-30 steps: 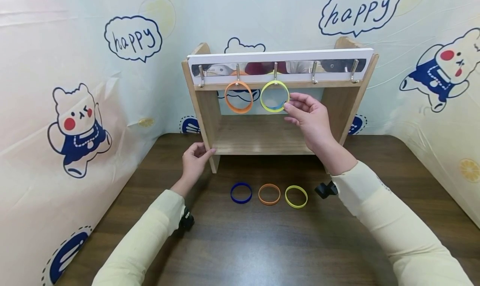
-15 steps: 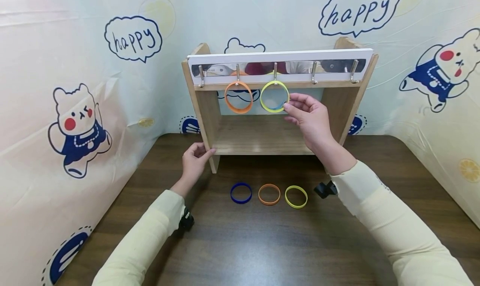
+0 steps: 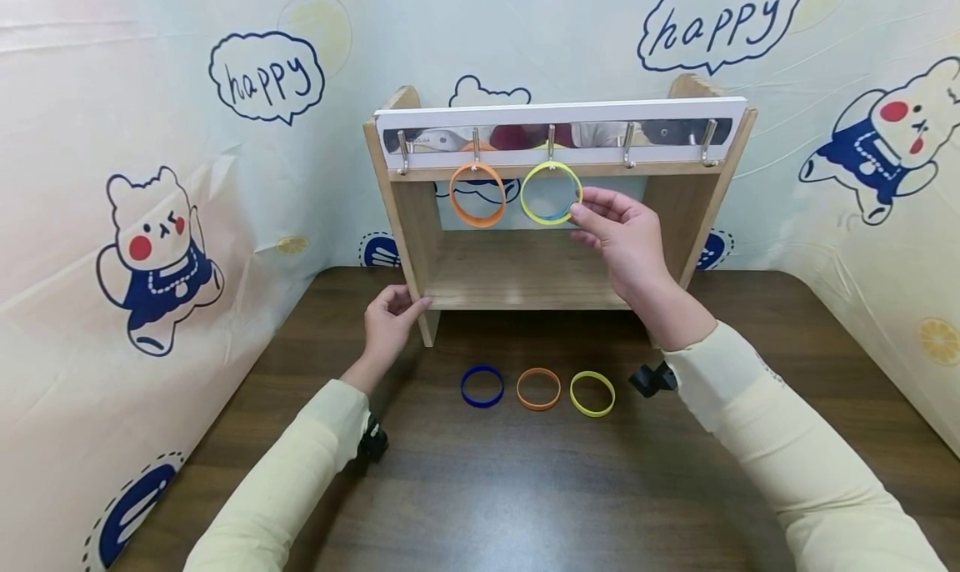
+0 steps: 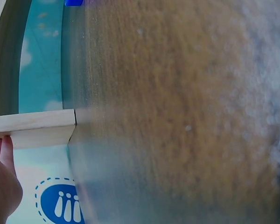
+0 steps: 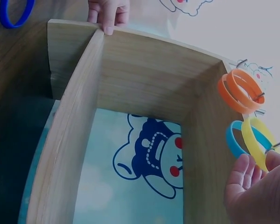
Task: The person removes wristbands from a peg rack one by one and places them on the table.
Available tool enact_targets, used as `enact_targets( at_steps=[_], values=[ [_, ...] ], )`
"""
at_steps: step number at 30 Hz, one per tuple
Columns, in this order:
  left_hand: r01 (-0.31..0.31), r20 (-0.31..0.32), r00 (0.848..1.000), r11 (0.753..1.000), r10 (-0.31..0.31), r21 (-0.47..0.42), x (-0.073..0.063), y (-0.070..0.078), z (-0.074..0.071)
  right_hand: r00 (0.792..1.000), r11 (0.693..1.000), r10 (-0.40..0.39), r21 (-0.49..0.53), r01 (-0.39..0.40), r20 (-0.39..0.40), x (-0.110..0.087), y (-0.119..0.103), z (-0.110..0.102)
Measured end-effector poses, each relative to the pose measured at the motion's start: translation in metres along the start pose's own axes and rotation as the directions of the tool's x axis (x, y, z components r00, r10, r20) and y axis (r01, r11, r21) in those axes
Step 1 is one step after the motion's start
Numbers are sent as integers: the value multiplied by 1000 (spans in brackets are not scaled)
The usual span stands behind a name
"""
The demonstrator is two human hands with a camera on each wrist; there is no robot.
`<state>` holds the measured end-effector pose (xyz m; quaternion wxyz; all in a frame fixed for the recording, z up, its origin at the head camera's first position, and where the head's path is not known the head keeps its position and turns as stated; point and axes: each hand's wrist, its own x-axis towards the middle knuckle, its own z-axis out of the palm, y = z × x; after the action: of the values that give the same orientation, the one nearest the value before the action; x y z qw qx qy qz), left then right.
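Observation:
In the head view my right hand (image 3: 633,243) pinches the lower right edge of a yellow silicone wristband (image 3: 523,195) hanging on the middle hook (image 3: 551,143). A light blue wristband (image 5: 232,140) hangs behind it in the right wrist view, close to the fingertips. Two orange wristbands (image 5: 227,93) share the neighbouring hook to the left. My left hand (image 3: 388,326) grips the lower front edge of the wooden shelf's left side panel (image 3: 408,247), with the thumb in front. The left wrist view shows only some of its fingers (image 4: 7,154) against the wood.
Blue (image 3: 463,388), orange (image 3: 519,390) and yellow wristbands (image 3: 573,395) lie in a row on the dark wooden table (image 3: 495,497) before the shelf. The white hook rail (image 3: 562,109) spans the shelf's top. A printed cloth (image 3: 172,72) surrounds the table at the back and sides.
My right hand has shifted very slightly to the right, drawing the yellow wristband's right edge with it. The left hand and the wristbands on the table have stayed still.

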<state>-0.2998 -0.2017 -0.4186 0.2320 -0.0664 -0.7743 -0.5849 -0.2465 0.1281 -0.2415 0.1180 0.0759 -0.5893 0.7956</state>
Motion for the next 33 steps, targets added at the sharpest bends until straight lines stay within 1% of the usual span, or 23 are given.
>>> enact_targets(
  at_steps=[13, 21, 28, 33],
  values=[
    [3, 3, 1000, 1000, -3, -1, 0, 2, 0, 1000, 998, -27, 50, 27, -11, 1, -6, 1],
    [14, 2, 1000, 1000, -14, 8, 0, 2, 0, 999, 999, -30, 37, 31, -29, 0, -9, 2],
    [13, 6, 1000, 1000, -13, 7, -1, 3, 0, 999, 997, -38, 68, 40, -32, -2, -13, 2],
    [16, 4, 1000, 1000, -16, 0, 0, 3, 0, 999, 998, -42, 50, 44, -32, -5, -16, 2]
  ],
)
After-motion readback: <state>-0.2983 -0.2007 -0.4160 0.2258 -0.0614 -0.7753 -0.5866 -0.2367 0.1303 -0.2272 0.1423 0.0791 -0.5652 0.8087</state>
